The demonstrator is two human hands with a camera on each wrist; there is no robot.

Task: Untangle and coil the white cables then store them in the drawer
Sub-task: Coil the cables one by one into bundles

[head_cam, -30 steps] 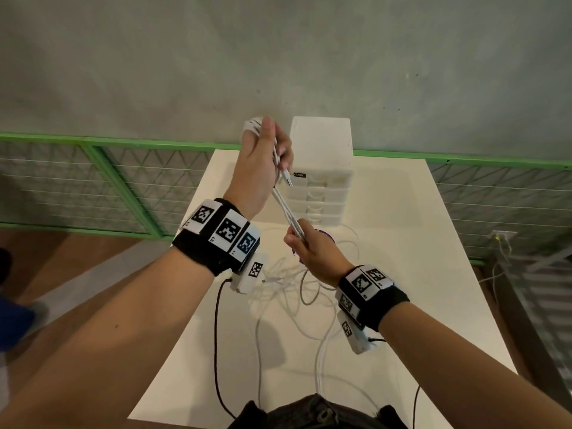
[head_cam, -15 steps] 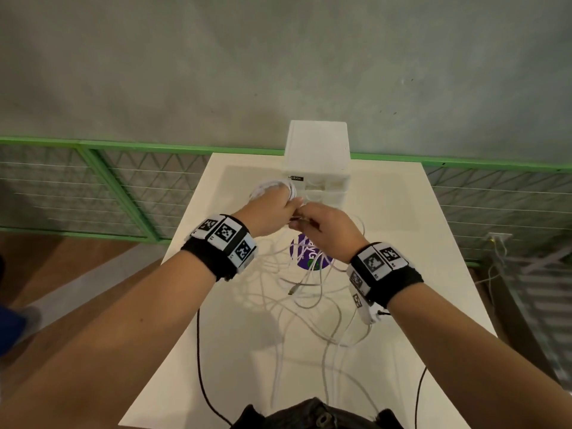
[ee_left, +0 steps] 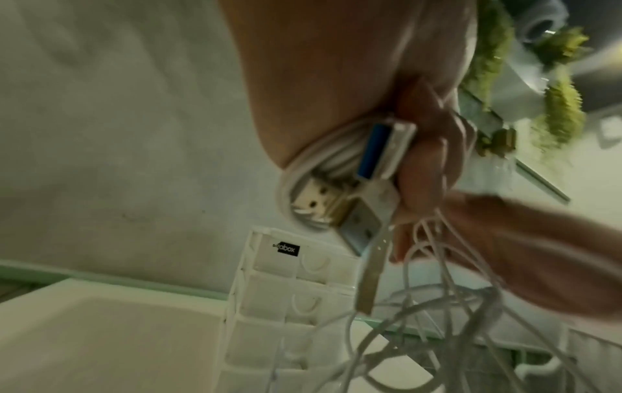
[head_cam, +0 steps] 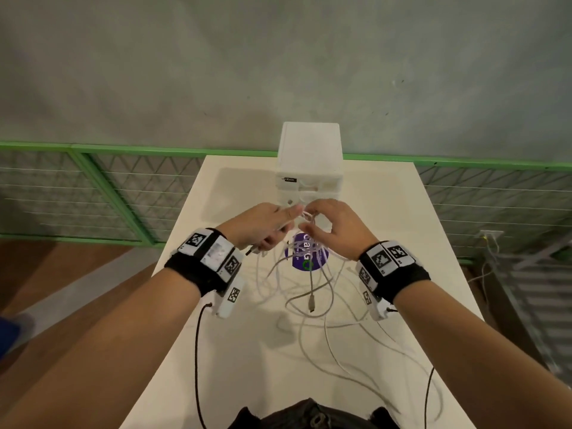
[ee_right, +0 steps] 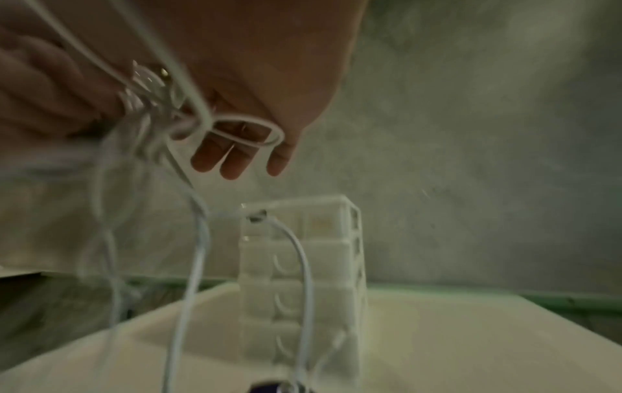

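My left hand grips a small coil of white cable with two USB plugs tucked in it, just in front of the white drawer unit. My right hand is close beside it and pinches a white cable loop that runs from the coil. From both hands several loose white cables hang in a tangle onto the white table, one ending in a plug. The drawers look closed.
A purple round sticker lies under the hanging cables near the drawer unit. Black wrist-camera leads trail off the table's near edge. A green railing with wire mesh runs behind the table, before a grey wall.
Both hands came down from a raised position to just in front of the drawer unit. The stretched cable between them is now gathered into the left hand's coil and the small loop the right hand pinches.
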